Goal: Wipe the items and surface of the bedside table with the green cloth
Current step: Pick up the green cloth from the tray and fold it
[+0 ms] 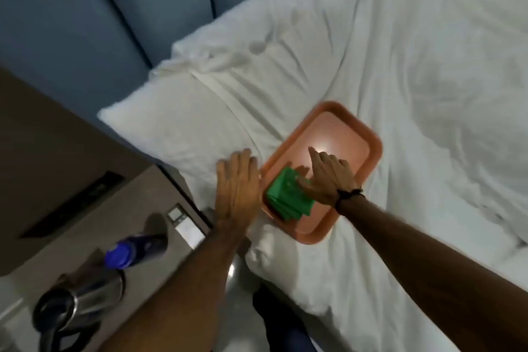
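The right grip [324, 177], fingers spread, rests on the folded green cloth [288, 197] in the orange tray [368, 134]; left grip [237, 183] spread, just left, empty.

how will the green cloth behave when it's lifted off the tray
The green cloth lies in a folded stack on the orange tray, so it is probably soft and may unfold and droop once lifted. It looks thin, so likely light. The right hand rests on it, and it should bunch up easily.
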### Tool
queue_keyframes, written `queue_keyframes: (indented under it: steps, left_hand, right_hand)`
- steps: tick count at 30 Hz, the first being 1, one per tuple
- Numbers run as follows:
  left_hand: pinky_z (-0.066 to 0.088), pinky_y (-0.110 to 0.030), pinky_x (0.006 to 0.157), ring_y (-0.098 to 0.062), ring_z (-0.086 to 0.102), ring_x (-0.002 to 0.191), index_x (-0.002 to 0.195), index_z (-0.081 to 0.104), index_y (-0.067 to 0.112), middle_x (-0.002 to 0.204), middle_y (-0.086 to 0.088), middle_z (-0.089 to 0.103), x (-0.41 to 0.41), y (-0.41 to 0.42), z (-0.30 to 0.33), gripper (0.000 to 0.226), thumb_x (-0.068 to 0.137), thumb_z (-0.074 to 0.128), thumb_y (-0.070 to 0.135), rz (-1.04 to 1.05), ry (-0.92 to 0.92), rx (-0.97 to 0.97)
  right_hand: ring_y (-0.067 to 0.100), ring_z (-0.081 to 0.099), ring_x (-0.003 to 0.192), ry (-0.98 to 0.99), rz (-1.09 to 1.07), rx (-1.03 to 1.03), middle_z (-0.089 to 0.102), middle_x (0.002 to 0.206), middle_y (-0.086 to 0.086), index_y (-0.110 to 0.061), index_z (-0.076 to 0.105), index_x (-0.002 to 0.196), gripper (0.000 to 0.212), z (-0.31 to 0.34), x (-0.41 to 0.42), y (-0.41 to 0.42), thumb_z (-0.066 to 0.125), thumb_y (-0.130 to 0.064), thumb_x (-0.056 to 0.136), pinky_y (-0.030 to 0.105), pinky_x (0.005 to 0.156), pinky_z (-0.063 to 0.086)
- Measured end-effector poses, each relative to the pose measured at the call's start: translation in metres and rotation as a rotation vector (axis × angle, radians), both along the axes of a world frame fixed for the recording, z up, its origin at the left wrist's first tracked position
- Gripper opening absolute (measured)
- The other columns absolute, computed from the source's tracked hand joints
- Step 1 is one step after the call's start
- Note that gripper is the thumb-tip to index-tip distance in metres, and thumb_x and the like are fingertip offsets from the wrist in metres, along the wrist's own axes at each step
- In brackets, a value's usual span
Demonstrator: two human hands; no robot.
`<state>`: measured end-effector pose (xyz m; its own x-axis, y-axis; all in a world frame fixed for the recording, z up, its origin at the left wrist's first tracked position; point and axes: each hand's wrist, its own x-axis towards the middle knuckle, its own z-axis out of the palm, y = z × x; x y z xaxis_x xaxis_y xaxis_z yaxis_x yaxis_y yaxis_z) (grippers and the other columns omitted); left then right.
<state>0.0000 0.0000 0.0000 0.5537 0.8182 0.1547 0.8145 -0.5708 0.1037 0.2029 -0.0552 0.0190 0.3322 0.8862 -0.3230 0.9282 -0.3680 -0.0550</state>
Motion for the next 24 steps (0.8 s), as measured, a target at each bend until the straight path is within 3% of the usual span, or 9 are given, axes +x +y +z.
queue_keyframes:
  steps: [2,4,7,9,12,14,17,20,24]
  left_hand:
    - [0.043,-0.044,0.089,-0.030,0.062,0.099,0.115,0.063,0.010,0.114,-0.010,0.067,0.025,0.006,-0.016,0.024,0.097,0.051,0.021,-0.133,0.012,-0.035]
    - [0.050,-0.041,0.085,-0.027,0.065,0.095,0.119,0.062,0.010,0.109,-0.010,0.069,0.042,0.003,-0.033,0.027,0.095,0.057,0.022,-0.145,-0.008,-0.187]
    - [0.057,-0.040,0.088,-0.030,0.071,0.099,0.122,0.065,0.008,0.113,-0.014,0.071,0.050,-0.012,-0.050,0.037,0.088,0.070,0.021,-0.090,-0.031,-0.367]
    - [0.053,-0.041,0.097,-0.032,0.067,0.110,0.128,0.061,0.006,0.122,-0.016,0.068,0.051,-0.014,-0.050,0.037,0.093,0.065,0.019,-0.049,-0.073,-0.462]
    - [0.045,-0.043,0.112,-0.033,0.057,0.127,0.134,0.056,0.008,0.135,-0.016,0.060,0.045,-0.010,-0.042,0.039,0.095,0.059,0.013,0.069,-0.277,-0.766]
    - [0.048,-0.045,0.110,-0.030,0.058,0.125,0.130,0.059,0.010,0.132,-0.014,0.062,0.033,-0.012,-0.027,0.037,0.094,0.060,0.010,0.135,-0.436,-0.875]
    - [0.055,-0.043,0.098,-0.025,0.064,0.109,0.124,0.063,0.010,0.121,-0.011,0.066,0.000,-0.022,0.002,0.030,0.093,0.063,0.010,0.233,-0.603,-0.883]
    - [0.059,-0.042,0.088,-0.023,0.066,0.098,0.118,0.065,0.011,0.113,-0.010,0.069,-0.047,-0.033,0.026,0.025,0.092,0.064,0.012,0.369,-0.731,-0.844]
    - [0.061,-0.040,0.084,-0.024,0.070,0.095,0.115,0.064,0.015,0.106,-0.007,0.071,-0.122,-0.047,0.033,0.022,0.093,0.064,0.015,0.587,-0.849,-0.786]
  right_hand:
    - [0.032,0.059,0.105,0.090,-0.034,-0.065,0.063,0.120,0.011,-0.014,0.045,0.132,0.066,-0.021,0.009,0.001,0.048,-0.061,0.085,0.045,0.087,0.047]
    - [0.028,0.060,0.099,0.175,-0.078,-0.118,0.063,0.116,0.007,-0.019,0.052,0.122,0.058,-0.039,0.012,-0.006,0.051,-0.062,0.083,0.042,0.081,0.052]
    - [0.022,0.059,0.090,0.309,-0.202,-0.095,0.062,0.106,0.003,-0.021,0.057,0.109,0.049,-0.058,0.011,-0.015,0.059,-0.060,0.081,0.039,0.075,0.055]
    - [0.021,0.061,0.088,0.422,-0.301,-0.117,0.064,0.102,0.005,-0.018,0.061,0.102,0.045,-0.061,0.011,-0.013,0.066,-0.056,0.080,0.039,0.076,0.058]
    - [0.025,0.066,0.093,0.640,-0.489,-0.143,0.068,0.104,0.007,-0.012,0.062,0.103,0.044,-0.052,0.010,-0.013,0.074,-0.046,0.079,0.042,0.082,0.060]
    - [0.024,0.066,0.097,0.831,-0.652,-0.106,0.069,0.106,0.008,-0.008,0.061,0.107,0.045,-0.036,0.003,-0.014,0.077,-0.039,0.079,0.038,0.083,0.059]
    - [0.026,0.070,0.100,1.120,-0.863,-0.033,0.072,0.111,0.011,-0.006,0.062,0.111,0.050,-0.006,-0.027,-0.017,0.082,-0.033,0.075,0.042,0.089,0.059]
    - [0.030,0.071,0.105,1.477,-0.911,-0.001,0.074,0.115,0.014,-0.002,0.065,0.117,0.045,0.016,-0.078,-0.015,0.081,-0.018,0.077,0.043,0.090,0.060]
    - [0.029,0.072,0.104,1.526,-0.800,-0.109,0.074,0.115,0.015,-0.002,0.065,0.119,0.046,0.016,-0.161,-0.005,0.080,-0.003,0.075,0.040,0.088,0.061]
